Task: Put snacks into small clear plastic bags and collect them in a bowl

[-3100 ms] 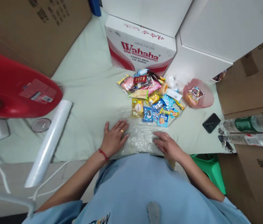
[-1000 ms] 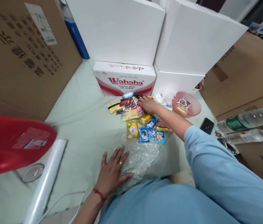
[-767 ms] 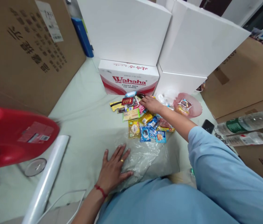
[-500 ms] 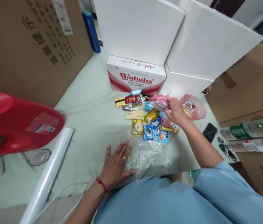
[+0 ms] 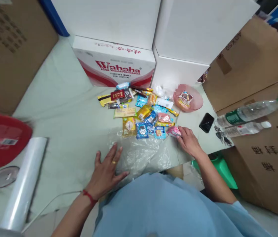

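Observation:
My right hand [image 5: 189, 141] grips a pink snack packet [image 5: 174, 131] at the near right of a pile of wrapped snacks. Fingers spread, my left hand [image 5: 108, 169] lies flat on the table, its fingertips by the left edge of a clear plastic bag [image 5: 141, 156]. Beyond the bag are blue snack packets [image 5: 142, 130], a yellow packet [image 5: 129, 126], a pale flat packet [image 5: 124, 112] and a dark red packet [image 5: 117, 94]. A pink translucent bowl [image 5: 198, 98] to the right of the pile holds a few wrapped snacks.
A white and red Wahaba-style water carton [image 5: 119, 67] stands behind the pile. On the right are a phone [image 5: 206, 122], keys [image 5: 222, 136] and two plastic bottles [image 5: 252, 113] lying down. To the left lie a plastic film roll [image 5: 26, 184] and a red container [image 5: 3, 141].
My right hand has come nearer and down with the pink packet, from above the pile to its near right edge. My left hand stays flat. The view has shifted.

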Motion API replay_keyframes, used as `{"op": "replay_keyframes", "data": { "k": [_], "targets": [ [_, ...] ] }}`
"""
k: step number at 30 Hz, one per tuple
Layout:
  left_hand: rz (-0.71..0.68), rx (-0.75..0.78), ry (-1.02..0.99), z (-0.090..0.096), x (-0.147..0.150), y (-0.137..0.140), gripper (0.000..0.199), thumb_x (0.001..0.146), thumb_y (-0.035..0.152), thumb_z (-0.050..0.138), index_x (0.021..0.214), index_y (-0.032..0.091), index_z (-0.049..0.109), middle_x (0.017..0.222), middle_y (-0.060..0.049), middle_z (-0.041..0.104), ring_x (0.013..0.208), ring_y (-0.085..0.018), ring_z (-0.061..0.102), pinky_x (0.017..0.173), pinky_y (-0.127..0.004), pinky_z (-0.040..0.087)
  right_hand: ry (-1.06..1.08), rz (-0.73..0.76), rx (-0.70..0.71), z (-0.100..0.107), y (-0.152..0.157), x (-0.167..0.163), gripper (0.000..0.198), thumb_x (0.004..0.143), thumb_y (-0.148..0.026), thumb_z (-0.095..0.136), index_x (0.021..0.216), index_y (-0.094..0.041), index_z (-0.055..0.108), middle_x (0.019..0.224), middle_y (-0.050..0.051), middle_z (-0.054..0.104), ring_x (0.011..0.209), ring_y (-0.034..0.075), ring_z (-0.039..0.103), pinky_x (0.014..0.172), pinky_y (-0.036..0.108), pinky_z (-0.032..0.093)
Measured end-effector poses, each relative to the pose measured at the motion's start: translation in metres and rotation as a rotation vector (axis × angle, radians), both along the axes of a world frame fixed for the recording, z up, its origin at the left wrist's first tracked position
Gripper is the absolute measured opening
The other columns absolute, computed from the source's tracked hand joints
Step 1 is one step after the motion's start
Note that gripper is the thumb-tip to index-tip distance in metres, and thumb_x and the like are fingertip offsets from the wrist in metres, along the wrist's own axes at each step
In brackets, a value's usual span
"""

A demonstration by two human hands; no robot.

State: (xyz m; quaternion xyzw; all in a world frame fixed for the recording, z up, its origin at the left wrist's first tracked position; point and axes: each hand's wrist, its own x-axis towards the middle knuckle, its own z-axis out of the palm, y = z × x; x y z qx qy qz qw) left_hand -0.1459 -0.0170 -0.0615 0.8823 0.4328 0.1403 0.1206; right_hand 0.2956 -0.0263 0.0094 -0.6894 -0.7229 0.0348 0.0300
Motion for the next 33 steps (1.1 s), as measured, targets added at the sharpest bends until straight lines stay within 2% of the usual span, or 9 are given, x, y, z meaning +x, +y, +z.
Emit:
{"op": "replay_keyframes", "data": {
  "k": [4,8,10,14,16,19,24,28,33],
  "targets": [
    [0.04,0.016,0.016,0.004,0.007,-0.003,0.079,0.105,0.056,0.038,0.17,0.026,0.004,0.172,-0.02,0.03,0.151,-0.034,0.045,0.126,-0.069,0.008,0.099,-0.05,0.018,-0.002,0.006,0.01,0.056,0.104,-0.039,0.043,0.153,-0.013,0.048,0.129,0.021,0.063,0.115,0.037,0.058,0.098,0.054,0.053],
    [0.089,0.021,0.043,0.003,0.015,-0.01,0.081,0.103,0.056,0.042,0.17,0.024,0.009,0.17,-0.021,0.034,0.151,-0.035,0.045,0.126,-0.069,0.005,0.411,-0.004,0.1,0.017,0.021,0.003,0.058,0.104,-0.046,0.05,0.156,-0.02,0.045,0.139,0.018,0.063,0.124,0.033,0.062,0.106,0.05,0.052],
    [0.1,0.023,0.058,0.002,0.018,-0.016,0.085,0.101,0.058,0.045,0.17,0.023,0.011,0.169,-0.022,0.034,0.152,-0.036,0.043,0.126,-0.07,0.004,0.567,0.164,0.045,0.028,0.027,-0.021,0.058,0.105,-0.048,0.052,0.156,-0.024,0.045,0.146,0.014,0.061,0.129,0.03,0.061,0.11,0.047,0.05],
    [0.123,0.032,0.064,0.0,0.02,-0.025,0.084,0.102,0.055,0.046,0.17,0.021,0.011,0.169,-0.022,0.035,0.152,-0.035,0.044,0.127,-0.068,0.003,0.699,0.619,-0.298,0.032,0.038,-0.088,0.052,0.105,-0.039,0.055,0.155,-0.024,0.049,0.141,0.014,0.066,0.126,0.026,0.064,0.107,0.04,0.051],
    [0.131,0.025,0.066,0.0,0.02,-0.027,0.083,0.101,0.054,0.047,0.17,0.021,0.013,0.168,-0.023,0.036,0.152,-0.035,0.045,0.127,-0.068,0.004,0.666,0.729,-0.405,0.026,0.046,-0.114,0.051,0.104,-0.033,0.057,0.153,-0.021,0.051,0.136,0.015,0.067,0.12,0.026,0.066,0.103,0.039,0.052],
    [0.132,0.011,0.069,0.001,0.021,-0.027,0.084,0.101,0.054,0.049,0.17,0.021,0.013,0.168,-0.022,0.035,0.152,-0.035,0.044,0.127,-0.068,0.002,0.552,0.766,-0.467,0.016,0.059,-0.132,0.049,0.102,-0.025,0.058,0.15,-0.016,0.053,0.13,0.016,0.068,0.117,0.026,0.065,0.101,0.04,0.052],
    [0.131,-0.011,0.068,0.003,0.022,-0.027,0.085,0.101,0.054,0.049,0.17,0.021,0.011,0.169,-0.02,0.034,0.153,-0.034,0.042,0.128,-0.066,-0.004,0.274,0.654,-0.341,0.016,0.061,-0.139,0.047,0.104,-0.032,0.059,0.148,-0.015,0.057,0.142,0.018,0.061,0.125,0.032,0.056,0.106,0.047,0.048],
    [0.129,-0.014,0.065,0.004,0.022,-0.027,0.087,0.101,0.054,0.05,0.17,0.02,0.008,0.169,-0.02,0.035,0.155,-0.033,0.04,0.128,-0.064,-0.006,0.156,0.598,-0.307,0.018,0.046,-0.149,0.074,0.091,-0.05,0.077,0.152,-0.015,0.052,0.145,0.018,0.06,0.13,0.036,0.051,0.108,0.05,0.045],
    [0.136,-0.027,0.051,0.005,0.021,-0.027,0.093,0.1,0.056,0.051,0.169,0.017,0.003,0.168,-0.022,0.036,0.154,-0.034,0.041,0.129,-0.064,-0.005,0.078,0.566,-0.302,0.017,0.038,-0.157,0.072,0.088,-0.029,0.078,0.152,-0.014,0.049,0.143,0.019,0.06,0.13,0.036,0.049,0.106,0.05,0.043]
  ]
}}
